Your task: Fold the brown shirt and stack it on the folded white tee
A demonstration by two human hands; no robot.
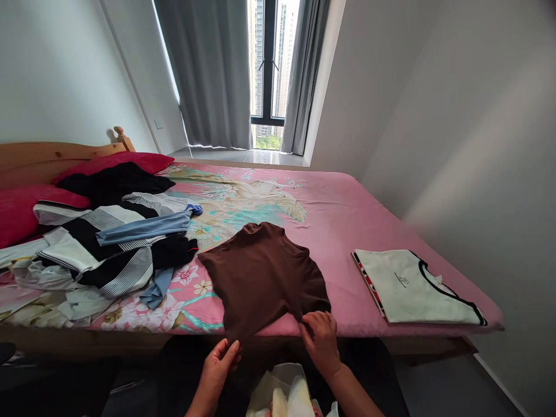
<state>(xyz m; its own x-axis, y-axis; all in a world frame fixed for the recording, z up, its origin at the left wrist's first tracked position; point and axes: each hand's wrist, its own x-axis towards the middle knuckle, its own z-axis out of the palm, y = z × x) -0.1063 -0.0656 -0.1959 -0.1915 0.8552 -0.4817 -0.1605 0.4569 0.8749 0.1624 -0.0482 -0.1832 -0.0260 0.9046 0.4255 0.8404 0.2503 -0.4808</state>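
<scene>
Nearest, the left hand [219, 368] pinched a hem corner of the brown T-shirt [264, 272] between thumb and fingers; the right hand [322, 343] grasped its edge by a sleeve. The shirt lay spread at the near side of the pink bed [339, 202], between heaped clothes [125, 231] and a folded white shirt [391, 284]. Farther off, grey curtains [212, 69] flanked a window [268, 63].
</scene>
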